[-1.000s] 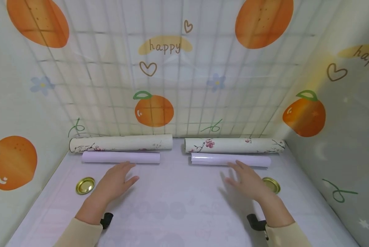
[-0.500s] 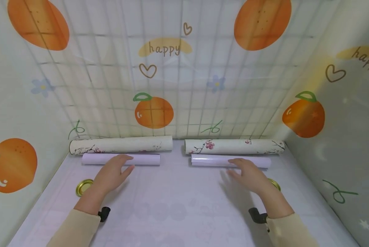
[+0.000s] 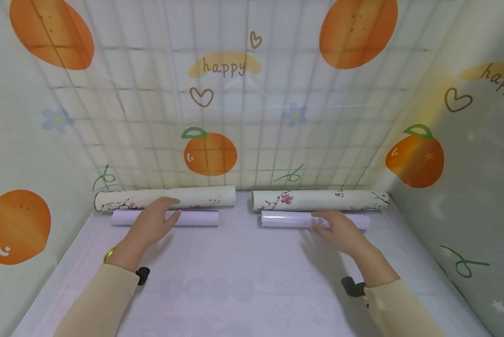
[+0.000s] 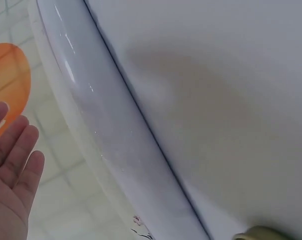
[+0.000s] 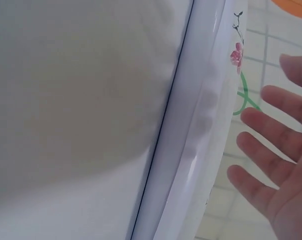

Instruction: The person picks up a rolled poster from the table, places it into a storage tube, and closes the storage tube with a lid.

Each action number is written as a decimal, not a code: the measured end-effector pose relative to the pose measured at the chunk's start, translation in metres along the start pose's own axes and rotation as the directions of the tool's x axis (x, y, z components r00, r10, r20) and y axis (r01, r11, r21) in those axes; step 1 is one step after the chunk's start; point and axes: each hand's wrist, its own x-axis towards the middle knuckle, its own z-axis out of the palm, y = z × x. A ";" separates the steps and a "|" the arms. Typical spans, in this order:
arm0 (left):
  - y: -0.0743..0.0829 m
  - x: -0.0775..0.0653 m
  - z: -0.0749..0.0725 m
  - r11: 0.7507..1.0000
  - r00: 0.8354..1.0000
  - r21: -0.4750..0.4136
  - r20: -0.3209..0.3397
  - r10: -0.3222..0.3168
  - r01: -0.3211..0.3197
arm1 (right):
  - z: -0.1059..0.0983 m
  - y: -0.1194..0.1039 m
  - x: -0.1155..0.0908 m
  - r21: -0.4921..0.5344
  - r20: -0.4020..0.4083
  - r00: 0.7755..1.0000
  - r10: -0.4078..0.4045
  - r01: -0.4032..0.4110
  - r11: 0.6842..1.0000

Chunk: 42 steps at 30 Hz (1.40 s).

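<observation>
Two smooth lavender rolls lie end to end across the table, a left one [image 3: 199, 218] and a right one [image 3: 285, 219]. My left hand [image 3: 148, 224] is over the left lavender roll, its fingertips overlapping the white blossom-print roll [image 3: 215, 196] behind it. In the left wrist view, that hand's fingers [image 4: 21, 150] are extended and hold nothing. My right hand [image 3: 340, 231] hovers at the right lavender roll, fingertips overlapping it. The right wrist view shows its fingers [image 5: 276, 132] spread and holding nothing, beside the glossy roll [image 5: 176, 130].
A second white blossom-print roll [image 3: 315, 200] lies at the back right, against the printed curtain [image 3: 260, 135]. A gold lid [image 4: 263, 233] sits near my left wrist, mostly hidden in the head view. Another gold lid is almost covered by my right wrist.
My left hand has moved forward, from in front of the left lavender roll to over it. My right hand has shifted slightly forward. Both wrists now cover more of the gold lids.
</observation>
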 end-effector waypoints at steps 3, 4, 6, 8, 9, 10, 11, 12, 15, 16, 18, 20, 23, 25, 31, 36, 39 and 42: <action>-0.002 0.010 -0.003 1.000 1.000 0.003 0.013 -0.015 0.015 | -0.001 0.002 0.003 0.019 -0.012 1.000 -0.006 0.006 1.000; -0.002 0.013 -0.005 1.000 1.000 0.009 0.016 -0.025 0.024 | -0.001 0.002 0.004 0.028 -0.012 1.000 -0.007 0.007 1.000; -0.005 0.019 -0.007 0.999 0.999 0.015 0.017 -0.037 0.037 | -0.001 0.003 0.005 0.041 -0.009 1.000 -0.006 0.006 0.999; -0.007 0.024 -0.008 0.999 0.999 0.017 0.015 -0.045 0.044 | 0.000 0.004 0.006 0.050 -0.010 1.000 -0.002 0.002 0.999; -0.009 0.027 -0.009 0.999 0.999 0.016 0.014 -0.050 0.050 | 0.001 0.005 0.007 0.050 -0.010 1.000 -0.003 0.003 0.999; -0.011 0.029 -0.009 0.998 0.998 0.012 0.013 -0.061 0.060 | 0.001 0.005 0.008 0.047 -0.014 1.000 -0.003 0.003 0.999; -0.012 0.032 -0.009 0.998 0.998 0.008 0.010 -0.065 0.064 | 0.002 0.007 0.009 0.044 -0.021 1.000 -0.005 0.005 0.999; -0.014 0.035 -0.009 0.997 0.997 0.002 0.009 -0.072 0.072 | 0.002 0.008 0.011 0.041 -0.030 1.000 -0.003 0.004 0.999; -0.021 0.043 -0.009 0.997 0.997 -0.016 0.003 -0.080 0.080 | 0.005 0.011 0.015 0.032 -0.054 0.999 -0.010 0.012 0.999; -0.023 0.045 -0.008 0.996 0.997 -0.024 0.003 -0.083 0.083 | 0.006 0.012 0.016 0.032 -0.060 0.998 -0.015 0.017 0.999; -0.028 0.048 -0.006 0.995 0.996 -0.038 0.007 -0.089 0.089 | 0.007 0.013 0.018 0.030 -0.067 0.998 -0.019 0.021 0.999; -0.033 0.051 -0.004 0.995 0.996 -0.056 0.008 -0.088 0.088 | 0.008 0.014 0.020 0.024 -0.073 0.997 -0.030 0.032 0.999; -0.039 0.055 0.000 0.993 0.997 -0.088 -0.004 -0.079 0.079 | 0.009 0.015 0.022 0.022 -0.082 0.996 -0.031 0.033 0.999; -0.042 0.057 0.003 0.992 0.998 -0.109 -0.020 -0.066 0.064 | 0.010 0.016 0.023 0.024 -0.085 0.996 -0.029 0.031 0.999; -0.050 0.065 0.013 0.988 0.996 -0.140 -0.047 -0.072 0.065 | 0.011 0.022 0.027 0.042 -0.075 0.997 0.000 0.003 0.999; -0.056 0.069 0.016 0.989 0.994 -0.125 -0.066 -0.085 0.077 | 0.013 0.028 0.026 0.033 -0.091 0.996 0.009 -0.006 0.999; -0.060 0.070 0.014 0.992 0.994 -0.101 -0.067 -0.082 0.075 | 0.013 0.029 0.026 0.039 -0.095 0.996 -0.002 0.006 0.999; -0.061 0.070 0.011 0.996 0.996 -0.072 -0.057 -0.063 0.059 | 0.012 0.028 0.026 0.046 -0.094 0.995 -0.018 0.023 0.999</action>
